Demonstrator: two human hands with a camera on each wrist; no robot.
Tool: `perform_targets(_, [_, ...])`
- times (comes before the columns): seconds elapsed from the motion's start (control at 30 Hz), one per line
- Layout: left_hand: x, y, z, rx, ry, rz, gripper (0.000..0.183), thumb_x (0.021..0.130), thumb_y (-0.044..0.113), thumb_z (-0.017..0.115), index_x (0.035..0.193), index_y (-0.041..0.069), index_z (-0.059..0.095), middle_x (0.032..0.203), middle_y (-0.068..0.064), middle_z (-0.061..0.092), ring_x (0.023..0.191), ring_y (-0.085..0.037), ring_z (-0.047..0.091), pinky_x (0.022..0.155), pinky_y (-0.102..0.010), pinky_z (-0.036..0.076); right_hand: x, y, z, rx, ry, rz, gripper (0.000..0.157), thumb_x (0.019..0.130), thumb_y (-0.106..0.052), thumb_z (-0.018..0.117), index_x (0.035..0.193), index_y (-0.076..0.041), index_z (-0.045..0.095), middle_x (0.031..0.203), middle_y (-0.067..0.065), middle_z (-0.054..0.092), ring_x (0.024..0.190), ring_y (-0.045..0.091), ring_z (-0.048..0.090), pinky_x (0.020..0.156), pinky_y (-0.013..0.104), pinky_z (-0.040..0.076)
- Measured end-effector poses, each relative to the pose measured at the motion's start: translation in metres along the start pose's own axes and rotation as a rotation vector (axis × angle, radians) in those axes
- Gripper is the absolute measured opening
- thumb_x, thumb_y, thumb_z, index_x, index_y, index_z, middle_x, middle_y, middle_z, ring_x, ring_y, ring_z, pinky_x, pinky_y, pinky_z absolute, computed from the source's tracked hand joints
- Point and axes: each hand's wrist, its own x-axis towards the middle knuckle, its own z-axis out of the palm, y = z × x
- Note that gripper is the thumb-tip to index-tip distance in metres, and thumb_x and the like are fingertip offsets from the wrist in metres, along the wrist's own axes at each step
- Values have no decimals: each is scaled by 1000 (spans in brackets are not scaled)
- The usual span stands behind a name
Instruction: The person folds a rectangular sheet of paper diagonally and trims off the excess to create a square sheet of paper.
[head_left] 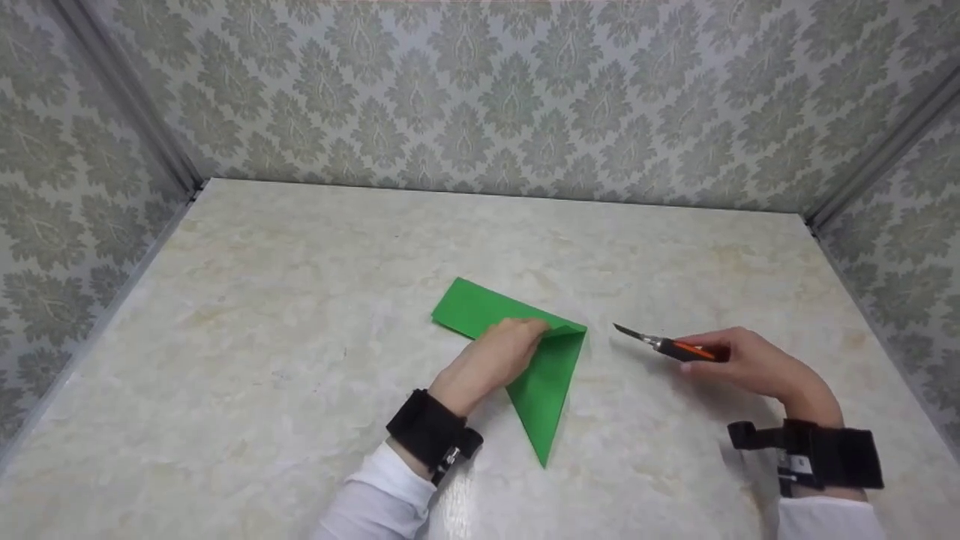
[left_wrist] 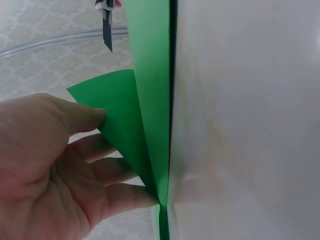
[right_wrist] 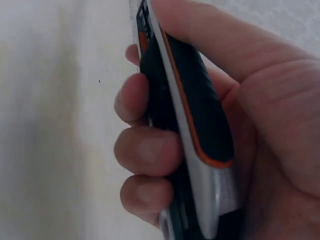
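Note:
A folded sheet of green paper (head_left: pixel 547 390) lies near the middle of the table, one strip reaching to the upper left and a pointed flap toward the front. My left hand (head_left: pixel 496 356) pinches a lifted layer of it; in the left wrist view the thumb (left_wrist: pixel 92 117) is on one face and the fingers are behind. To the right, my right hand (head_left: pixel 750 367) grips a utility knife (head_left: pixel 694 351) with a black and orange handle. Its bare blade (head_left: pixel 628 331) points left toward the paper's corner, a short gap away. In the right wrist view the fingers wrap the knife handle (right_wrist: pixel 200 105).
The pale marbled table (head_left: pixel 300 262) extends around the paper on all sides. Patterned wall panels (head_left: pixel 480 90) stand along its back and both sides. Each wrist wears a black strap mount, the left one (head_left: pixel 429 431) close to the paper.

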Motion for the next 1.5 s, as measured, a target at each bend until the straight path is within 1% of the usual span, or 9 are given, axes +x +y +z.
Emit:
perform_targets(0.27, [0, 1, -1, -7, -3, -3, 29, 107, 11, 42, 126, 9, 64, 124, -7, 71, 116, -21, 67, 95, -34, 57, 14, -23, 16, -131, -84, -27, 52, 87, -38, 77, 130, -12, 68, 110, 5, 73, 84, 12, 54, 75, 24, 44])
perform_targets(0.63, [1, 1, 1, 21, 13, 16, 31, 107, 10, 42, 129, 10, 64, 125, -7, 71, 115, -22, 68, 95, -35, 57, 26, -36, 39, -203, 8, -89, 42, 89, -28, 75, 130, -25, 68, 108, -2, 72, 90, 14, 57, 83, 30, 45])
perform_targets(0.73, [1, 2, 0, 29, 13, 17, 32, 107, 10, 42, 130, 11, 63, 126, -6, 70, 116, -22, 67, 96, -34, 56, 29, -38, 44, -251, 37, -90, 43, 89, -29, 75, 131, -24, 67, 110, 0, 72, 89, 14, 57, 83, 32, 45])
perform_targets(0.97, [0, 4, 0, 59, -2, 21, 31, 107, 11, 43, 127, 15, 66, 120, -4, 73, 105, -22, 71, 84, -35, 59, 35, -37, 51, -298, 72, -101, 44, 91, -26, 73, 134, -21, 65, 116, 3, 72, 93, 16, 59, 85, 36, 46])
perform_targets(1.17, [-2, 3, -1, 42, -30, 66, 30, 104, 8, 49, 125, 14, 69, 125, -4, 71, 115, -20, 68, 94, -33, 57, 34, -35, 52, -328, 108, -41, 48, 91, -23, 73, 137, -19, 62, 111, 7, 64, 97, 22, 58, 87, 42, 46])
perform_targets(1.27, [-4, 2, -2, 14, -110, 29, 26, 103, 15, 53, 122, 15, 71, 144, -8, 59, 135, -24, 55, 111, -42, 47, 34, -35, 53, -328, 102, -23, 49, 91, -24, 73, 138, -20, 61, 110, 8, 59, 97, 23, 56, 87, 41, 46])
perform_targets(1.37, [-6, 4, -2, 0, -179, -43, 26, 102, 30, 57, 118, 16, 71, 156, -14, 43, 148, -31, 38, 120, -53, 33, 34, -34, 54, -327, 106, -33, 48, 92, -24, 72, 138, -20, 62, 108, 7, 59, 96, 23, 55, 86, 39, 45])
perform_targets(1.43, [-6, 7, 0, 14, -176, -79, 28, 101, 36, 58, 113, 13, 70, 157, -16, 42, 149, -33, 34, 119, -57, 31, 33, -34, 54, -325, 106, -36, 48, 92, -24, 72, 138, -20, 62, 106, 6, 59, 95, 22, 54, 85, 38, 44])
perform_targets(1.5, [-6, 9, 3, 59, -146, -97, 27, 100, 34, 61, 110, 9, 67, 155, -16, 44, 147, -33, 38, 118, -57, 34, 33, -34, 55, -322, 103, -42, 48, 92, -24, 72, 138, -21, 62, 105, 6, 59, 94, 22, 54, 84, 37, 43])
